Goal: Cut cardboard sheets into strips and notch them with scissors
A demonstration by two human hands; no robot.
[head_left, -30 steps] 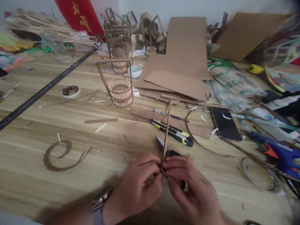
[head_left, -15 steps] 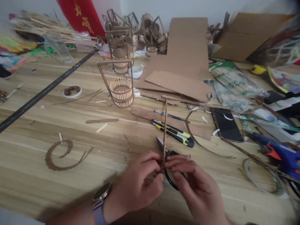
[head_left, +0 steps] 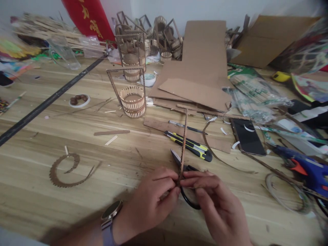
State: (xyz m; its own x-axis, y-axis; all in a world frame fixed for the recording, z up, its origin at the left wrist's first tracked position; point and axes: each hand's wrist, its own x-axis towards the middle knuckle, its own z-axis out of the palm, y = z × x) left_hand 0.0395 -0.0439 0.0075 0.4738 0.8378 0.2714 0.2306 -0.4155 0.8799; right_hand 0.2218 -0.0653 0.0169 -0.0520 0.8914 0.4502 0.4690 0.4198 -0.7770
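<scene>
A long thin cardboard strip (head_left: 183, 143) rises from between my hands, its near end hidden by my fingers. My left hand (head_left: 159, 194) pinches that end, thumb and fingers pressed together. On the other side, the fingertips of my right hand (head_left: 217, 201) are closed on the same strip. Beneath my hands lies a pair of scissors (head_left: 176, 158) with black handles, partly covered. A yellow and black utility knife (head_left: 191, 146) rests just beyond them, with a pen (head_left: 188, 127) on a flat cardboard piece (head_left: 156, 124).
A small slatted bucket (head_left: 132, 102) with a tall handle stands beyond my left hand. A notched cardboard strip (head_left: 55, 171) curls at the left. Rightward are a phone (head_left: 248, 136) and a blue glue gun (head_left: 307, 167). Cardboard sheets (head_left: 205, 44) lie at the back.
The strip's far end has swung slightly to the right. My fingers have shifted a little around its near end; the objects on the table stay put.
</scene>
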